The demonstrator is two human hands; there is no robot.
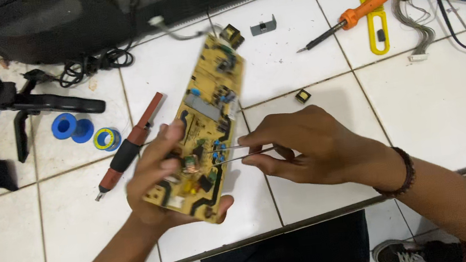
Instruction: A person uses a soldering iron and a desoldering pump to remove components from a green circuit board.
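Left hand: closed under the yellow circuit board, which is held tilted above the tiled floor.
Right hand: pinched on metal tweezers, tips among small components.
Risk: a slipped tip could bend leads; the loosely held board could drop.

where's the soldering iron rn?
Head view, upper right: the orange-handled soldering iron lies on the white tiled floor, across the yellow comb, its tip pointing left, beyond the right hand.

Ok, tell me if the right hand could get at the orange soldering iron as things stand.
Probably yes: bare tile lies between the right hand and the soldering iron, but that hand holds tweezers at the circuit board.
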